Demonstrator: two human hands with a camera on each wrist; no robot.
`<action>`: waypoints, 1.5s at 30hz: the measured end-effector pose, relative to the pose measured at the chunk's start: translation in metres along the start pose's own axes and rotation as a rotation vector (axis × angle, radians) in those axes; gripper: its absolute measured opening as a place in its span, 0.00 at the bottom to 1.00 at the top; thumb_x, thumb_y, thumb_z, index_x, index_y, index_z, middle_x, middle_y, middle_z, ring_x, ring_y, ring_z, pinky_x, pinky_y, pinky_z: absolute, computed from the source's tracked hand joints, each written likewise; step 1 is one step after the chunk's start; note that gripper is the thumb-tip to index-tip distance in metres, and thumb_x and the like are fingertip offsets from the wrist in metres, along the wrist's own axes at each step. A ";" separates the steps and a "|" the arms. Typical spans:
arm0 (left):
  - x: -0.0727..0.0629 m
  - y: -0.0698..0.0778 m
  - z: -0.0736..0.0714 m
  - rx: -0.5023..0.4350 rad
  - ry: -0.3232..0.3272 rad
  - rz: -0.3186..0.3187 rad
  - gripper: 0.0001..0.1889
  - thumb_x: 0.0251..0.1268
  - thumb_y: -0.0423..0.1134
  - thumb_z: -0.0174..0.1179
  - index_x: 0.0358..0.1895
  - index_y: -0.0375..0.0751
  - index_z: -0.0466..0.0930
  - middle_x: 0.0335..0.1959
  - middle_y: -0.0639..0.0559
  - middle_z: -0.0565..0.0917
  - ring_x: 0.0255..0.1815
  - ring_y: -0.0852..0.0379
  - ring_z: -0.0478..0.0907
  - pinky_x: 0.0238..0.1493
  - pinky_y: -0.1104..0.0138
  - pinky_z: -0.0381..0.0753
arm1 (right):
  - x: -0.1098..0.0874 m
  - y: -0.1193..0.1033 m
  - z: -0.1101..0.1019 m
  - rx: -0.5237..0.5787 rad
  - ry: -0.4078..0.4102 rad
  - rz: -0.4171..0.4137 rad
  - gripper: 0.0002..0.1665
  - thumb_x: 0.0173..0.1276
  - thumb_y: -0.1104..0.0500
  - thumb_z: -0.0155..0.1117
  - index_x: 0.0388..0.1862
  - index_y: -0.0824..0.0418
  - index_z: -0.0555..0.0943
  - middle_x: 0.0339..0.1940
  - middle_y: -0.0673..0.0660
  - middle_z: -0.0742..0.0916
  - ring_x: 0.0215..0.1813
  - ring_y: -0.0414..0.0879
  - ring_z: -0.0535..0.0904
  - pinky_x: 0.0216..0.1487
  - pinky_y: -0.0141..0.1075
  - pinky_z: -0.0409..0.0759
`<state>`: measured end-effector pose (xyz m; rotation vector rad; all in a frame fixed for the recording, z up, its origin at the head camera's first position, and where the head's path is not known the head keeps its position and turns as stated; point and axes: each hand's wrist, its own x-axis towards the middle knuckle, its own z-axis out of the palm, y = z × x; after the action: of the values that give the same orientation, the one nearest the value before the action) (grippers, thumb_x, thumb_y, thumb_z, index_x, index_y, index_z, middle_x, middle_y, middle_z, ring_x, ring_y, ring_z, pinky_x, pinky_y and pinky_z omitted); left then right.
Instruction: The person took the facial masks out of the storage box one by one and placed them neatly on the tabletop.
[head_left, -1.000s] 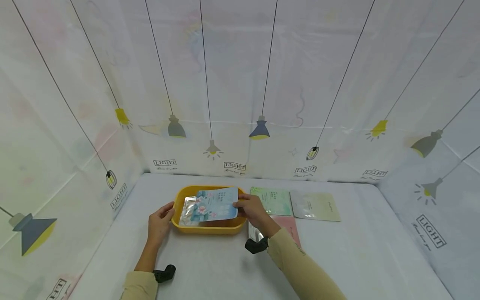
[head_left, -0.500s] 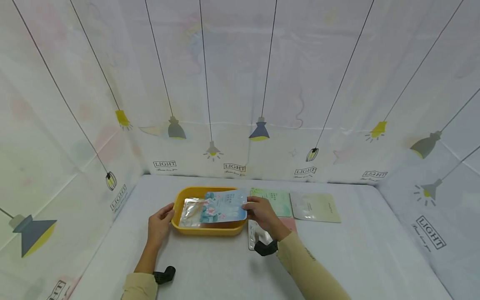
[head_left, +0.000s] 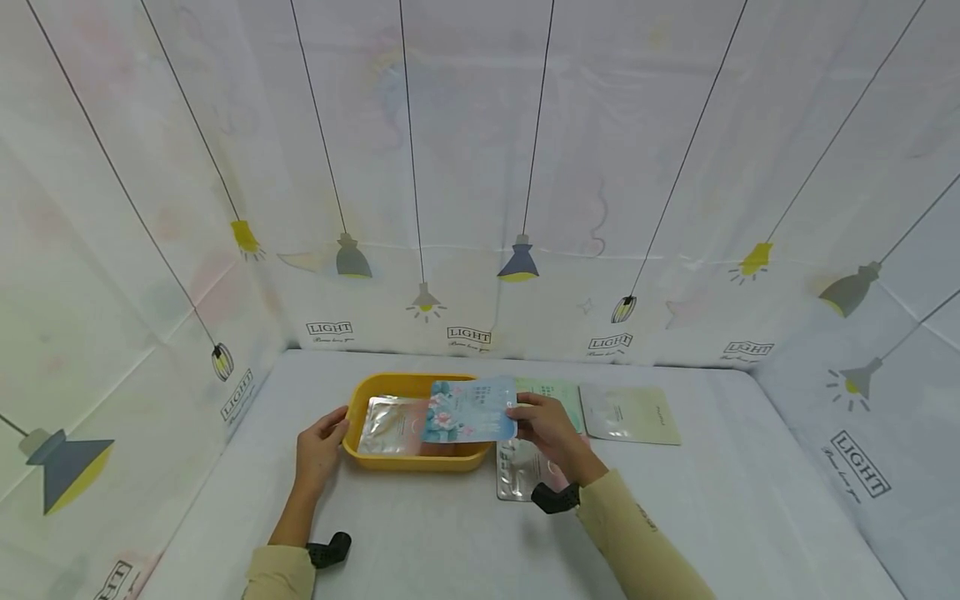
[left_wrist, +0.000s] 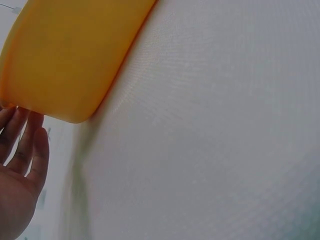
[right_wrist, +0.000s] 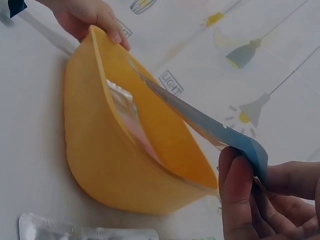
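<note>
At the left end of a yellow plastic basket (head_left: 420, 463), my left hand (head_left: 318, 450) holds the rim, its fingertips at the wall in the left wrist view. My right hand (head_left: 551, 429) pinches a flat blue sheet mask packet (head_left: 471, 412) with flower print by its right edge, thumb against fingers. That packet overlaps the basket's right end in the head view and slants above the rim in the right wrist view. Inside the basket lies a silver-and-pink packet (head_left: 390, 425), partly hidden by the blue one.
Right of the basket lie a green packet (head_left: 558, 392), a beige packet (head_left: 637, 414) and a silver-and-pink packet (head_left: 517, 475) on the white table (head_left: 420, 533). My right hand and wrist partly cover some of them. A lamp-print curtain (head_left: 465, 167) stands behind.
My right hand has drawn the blue packet rightward from over the basket's middle to its right end, uncovering more of the packet inside. My left hand has stayed at the rim.
</note>
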<state>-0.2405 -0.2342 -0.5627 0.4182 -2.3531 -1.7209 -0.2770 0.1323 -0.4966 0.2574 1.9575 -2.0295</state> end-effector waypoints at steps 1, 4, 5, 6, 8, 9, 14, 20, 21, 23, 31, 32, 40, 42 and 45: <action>0.000 0.000 0.000 0.000 -0.001 -0.002 0.19 0.72 0.41 0.55 0.62 0.39 0.77 0.61 0.41 0.80 0.44 0.71 0.75 0.39 0.86 0.74 | -0.001 0.000 -0.002 0.004 0.004 0.003 0.26 0.65 0.68 0.62 0.63 0.67 0.74 0.49 0.62 0.86 0.36 0.44 0.83 0.35 0.33 0.82; 0.000 -0.001 -0.001 -0.005 -0.006 -0.017 0.19 0.72 0.41 0.55 0.62 0.40 0.77 0.61 0.42 0.80 0.44 0.72 0.74 0.40 0.86 0.74 | -0.004 0.001 -0.010 0.000 0.011 0.006 0.27 0.66 0.68 0.62 0.64 0.67 0.73 0.50 0.63 0.86 0.36 0.44 0.84 0.36 0.32 0.83; 0.000 -0.002 -0.001 -0.005 -0.008 -0.020 0.19 0.72 0.41 0.55 0.62 0.40 0.77 0.61 0.42 0.80 0.44 0.73 0.74 0.40 0.86 0.74 | -0.005 0.001 -0.013 -0.003 0.010 0.007 0.27 0.66 0.68 0.61 0.65 0.68 0.72 0.50 0.62 0.86 0.36 0.43 0.84 0.36 0.32 0.83; 0.000 -0.002 -0.001 -0.007 -0.010 -0.022 0.19 0.72 0.41 0.55 0.62 0.40 0.77 0.61 0.42 0.80 0.44 0.72 0.74 0.40 0.86 0.74 | -0.006 0.001 -0.016 -0.009 0.008 0.005 0.27 0.66 0.68 0.61 0.65 0.68 0.72 0.50 0.62 0.86 0.36 0.43 0.84 0.36 0.32 0.83; 0.000 -0.002 -0.001 -0.005 -0.016 -0.022 0.20 0.72 0.41 0.55 0.63 0.40 0.76 0.61 0.42 0.80 0.45 0.72 0.74 0.40 0.87 0.73 | -0.007 0.001 -0.022 -0.022 0.005 -0.003 0.28 0.66 0.67 0.62 0.65 0.69 0.71 0.49 0.61 0.86 0.35 0.42 0.84 0.35 0.31 0.82; 0.000 -0.001 -0.001 -0.012 -0.015 -0.028 0.19 0.72 0.42 0.55 0.63 0.40 0.76 0.61 0.43 0.80 0.46 0.71 0.74 0.40 0.87 0.73 | -0.007 0.001 -0.025 -0.023 0.006 -0.004 0.28 0.66 0.67 0.62 0.65 0.69 0.71 0.48 0.61 0.87 0.34 0.42 0.84 0.35 0.30 0.82; 0.000 0.001 -0.001 -0.013 -0.021 -0.031 0.20 0.73 0.42 0.54 0.64 0.41 0.76 0.62 0.44 0.79 0.49 0.67 0.74 0.42 0.87 0.73 | -0.010 0.002 -0.040 -0.028 0.000 0.000 0.30 0.66 0.65 0.62 0.67 0.67 0.70 0.50 0.59 0.86 0.36 0.42 0.84 0.36 0.31 0.82; 0.000 0.001 0.000 -0.010 -0.025 -0.023 0.20 0.73 0.43 0.55 0.63 0.42 0.76 0.62 0.45 0.80 0.47 0.70 0.74 0.41 0.86 0.73 | -0.017 0.006 -0.056 0.030 -0.039 0.006 0.31 0.68 0.66 0.60 0.69 0.67 0.67 0.53 0.59 0.84 0.40 0.44 0.83 0.40 0.32 0.83; 0.000 0.001 -0.001 -0.009 -0.026 -0.020 0.20 0.73 0.43 0.55 0.63 0.42 0.76 0.62 0.45 0.80 0.46 0.70 0.74 0.41 0.86 0.73 | -0.018 0.006 -0.059 0.029 -0.049 0.002 0.31 0.68 0.66 0.60 0.69 0.68 0.66 0.53 0.59 0.83 0.41 0.44 0.83 0.41 0.32 0.83; 0.000 0.001 -0.001 -0.011 -0.026 -0.010 0.20 0.73 0.43 0.55 0.63 0.42 0.76 0.62 0.44 0.80 0.46 0.71 0.74 0.41 0.86 0.74 | -0.020 0.008 -0.065 0.012 -0.041 -0.003 0.31 0.68 0.65 0.61 0.69 0.69 0.66 0.52 0.59 0.84 0.41 0.44 0.83 0.41 0.32 0.84; 0.001 0.000 -0.001 -0.010 -0.029 -0.030 0.19 0.73 0.43 0.54 0.63 0.43 0.76 0.63 0.46 0.79 0.50 0.66 0.75 0.42 0.87 0.73 | -0.024 0.015 -0.090 -0.027 -0.034 -0.011 0.32 0.71 0.63 0.58 0.70 0.70 0.63 0.51 0.56 0.83 0.42 0.44 0.83 0.43 0.32 0.83; 0.001 0.000 -0.001 -0.005 -0.030 -0.033 0.19 0.73 0.43 0.54 0.64 0.43 0.76 0.63 0.46 0.79 0.51 0.65 0.74 0.42 0.87 0.73 | -0.025 0.016 -0.093 -0.027 -0.035 -0.013 0.32 0.71 0.63 0.58 0.71 0.70 0.63 0.51 0.56 0.83 0.42 0.43 0.82 0.43 0.31 0.83; 0.003 -0.002 -0.001 -0.007 -0.025 -0.033 0.20 0.73 0.44 0.54 0.64 0.43 0.76 0.62 0.45 0.79 0.55 0.58 0.75 0.42 0.87 0.73 | -0.029 0.018 -0.120 -0.072 -0.001 0.008 0.33 0.72 0.61 0.58 0.71 0.70 0.62 0.50 0.53 0.82 0.42 0.44 0.80 0.45 0.30 0.81; 0.003 -0.003 0.000 -0.006 -0.025 -0.034 0.20 0.73 0.45 0.54 0.64 0.43 0.76 0.63 0.45 0.79 0.56 0.58 0.75 0.43 0.88 0.73 | -0.031 0.021 -0.128 -0.075 0.003 0.014 0.34 0.71 0.61 0.58 0.72 0.70 0.61 0.49 0.52 0.82 0.42 0.43 0.80 0.44 0.30 0.81; 0.003 -0.003 0.000 -0.009 -0.023 -0.029 0.20 0.73 0.44 0.55 0.63 0.43 0.76 0.62 0.45 0.80 0.55 0.60 0.76 0.43 0.87 0.73 | -0.035 0.026 -0.140 -0.075 0.002 0.019 0.36 0.71 0.61 0.59 0.72 0.71 0.59 0.47 0.51 0.83 0.42 0.42 0.80 0.44 0.31 0.81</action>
<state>-0.2431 -0.2366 -0.5660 0.4355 -2.3657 -1.7579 -0.2472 0.2745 -0.5169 0.2598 2.0201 -1.9402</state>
